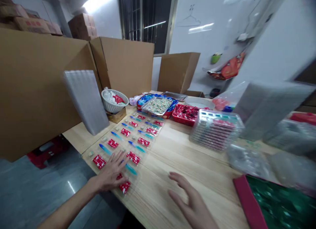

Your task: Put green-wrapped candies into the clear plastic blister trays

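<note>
My left hand (112,171) lies over the nearest clear plastic trays, fingers stretched out; whether it presses on them I cannot tell. Beside its fingertips are a blue pen-like stick (130,169) and a red packet with white spots (123,186), partly covered by the thumb. Two rows of such trays run away from me, each with a red packet (133,157) and a blue stick (136,146). Over bare wood to the right hovers my right hand (191,202), blurred, its fingers apart and nothing in them.
Beyond the rows stand a metal tray of small pale pieces (158,105), a red basin of red packets (185,114) and a white basket (115,102). Stacked clear trays (214,132) are at the right. A red box with green lining (278,202) sits at front right.
</note>
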### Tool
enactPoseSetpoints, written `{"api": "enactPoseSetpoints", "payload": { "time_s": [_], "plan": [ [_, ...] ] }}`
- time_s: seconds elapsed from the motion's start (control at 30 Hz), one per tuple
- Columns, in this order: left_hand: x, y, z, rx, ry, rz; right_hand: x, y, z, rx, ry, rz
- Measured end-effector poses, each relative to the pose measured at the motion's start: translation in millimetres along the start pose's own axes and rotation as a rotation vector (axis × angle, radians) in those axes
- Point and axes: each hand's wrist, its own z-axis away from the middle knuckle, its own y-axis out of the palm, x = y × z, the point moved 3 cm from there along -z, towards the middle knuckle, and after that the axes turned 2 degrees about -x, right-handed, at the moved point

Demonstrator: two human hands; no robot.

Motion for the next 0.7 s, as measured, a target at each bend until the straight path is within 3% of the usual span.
{"api": "enactPoseSetpoints", "payload": {
  "time_s": [0.13,0.27,0.53,0.7],
  "plan": [
    [-19.2,11.1,-0.5,0.035,0.008,-0.011,40.8,72.4,-58.4,0.200,-0.151,0.177],
    [-32.5,21.0,-2.2,0.032,-0.025,-0.039,46.5,99.6,-75.5,0.319,-0.164,0.340],
    [-56.9,43.5,-8.9,-0.138,0.049,-0.151,26.7,71.6,-50.4,0.279,-0.163,0.381],
    [-92.6,62.0,-22.4,-0.266,0.070,-0.182,25.7,30.3,-28.5,0.185,-0.146,0.365]
  ]
}}
